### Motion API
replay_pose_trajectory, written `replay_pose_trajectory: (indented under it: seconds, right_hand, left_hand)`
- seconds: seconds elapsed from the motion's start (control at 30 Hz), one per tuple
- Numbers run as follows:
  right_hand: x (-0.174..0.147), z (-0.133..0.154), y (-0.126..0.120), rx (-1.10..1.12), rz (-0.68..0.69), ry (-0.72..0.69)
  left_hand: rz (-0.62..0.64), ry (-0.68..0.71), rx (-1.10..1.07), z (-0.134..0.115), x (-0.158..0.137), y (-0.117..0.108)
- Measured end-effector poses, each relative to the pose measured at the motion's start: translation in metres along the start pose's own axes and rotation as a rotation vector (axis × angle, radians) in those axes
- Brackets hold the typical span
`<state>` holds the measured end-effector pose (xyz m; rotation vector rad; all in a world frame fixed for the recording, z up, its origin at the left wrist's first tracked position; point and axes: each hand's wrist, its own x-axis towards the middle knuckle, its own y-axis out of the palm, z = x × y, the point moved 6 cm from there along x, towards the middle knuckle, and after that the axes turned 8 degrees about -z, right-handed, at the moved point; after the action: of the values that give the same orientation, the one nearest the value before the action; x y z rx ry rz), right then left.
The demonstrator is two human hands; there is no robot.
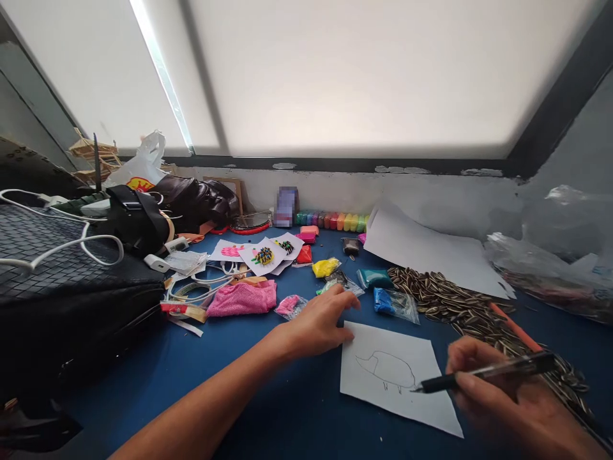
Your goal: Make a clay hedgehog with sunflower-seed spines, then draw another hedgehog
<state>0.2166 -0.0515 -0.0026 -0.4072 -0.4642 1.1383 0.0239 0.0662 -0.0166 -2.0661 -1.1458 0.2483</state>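
My right hand [498, 390] holds a black pen [483, 374] at a slant, its tip over the lower right of the drawing. Under it lies a small white sheet of paper [383, 415] with an animal outline with a pointed snout and short legs drawn in thin dark lines. My left hand [320, 319] is at the sheet's upper left corner, thumb at the paper's edge and fingers spread and curved above the table. Just beyond those fingers are a green and black clay packet [342, 281] and a yellow clay packet [326, 267]. Nothing shows inside the left hand.
Sunflower seeds [440, 294] are heaped at the right beside an orange stick [514, 326]. A blue clay packet [390, 303] lies beyond the paper. Decorated paper pictures [253, 265], a pink cloth [242, 299], cables and a black bag [71, 287] occupy the left.
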Motion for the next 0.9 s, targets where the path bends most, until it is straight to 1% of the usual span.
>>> replay_pose_trajectory:
  seconds: [0.07,0.13,0.23,0.3,0.4,0.5,0.6,0.67,0.77,0.9]
  right_hand:
    - [-0.005,0.005,0.010,0.159,0.016,0.090]
    - [-0.007,0.012,0.018,0.215,0.026,0.125]
    - [-0.005,0.023,0.028,0.172,0.085,0.067]
    - [-0.001,0.028,0.036,0.116,0.139,0.003]
    - [0.005,0.027,0.046,0.042,0.189,-0.069]
    - [0.009,0.027,0.055,-0.012,0.224,-0.229]
    - [0.009,0.032,0.056,-0.033,0.156,-0.431]
    - [0.007,0.036,0.055,-0.025,0.116,-0.512]
    - [0.005,0.042,0.055,-0.028,0.108,-0.566]
    - [0.005,0.048,0.055,-0.026,0.096,-0.550]
  left_hand:
    - [0.025,0.011,0.000,-0.003,0.000,-0.001]
    - [0.133,-0.006,-0.048,-0.006,0.000,0.001]
    - [0.324,-0.045,-0.110,-0.007,-0.003,0.004]
    - [0.383,-0.062,-0.100,-0.006,-0.004,0.004]
    - [0.381,-0.028,-0.029,-0.006,-0.004,0.003]
    - [0.379,0.010,0.021,-0.008,-0.003,0.004]
    - [0.403,0.021,0.031,-0.008,-0.003,0.006]
    - [0.409,0.025,0.029,-0.007,-0.002,0.006]
    - [0.407,0.027,0.024,-0.006,-0.002,0.006]
    - [0.408,0.030,0.023,-0.007,-0.003,0.006]
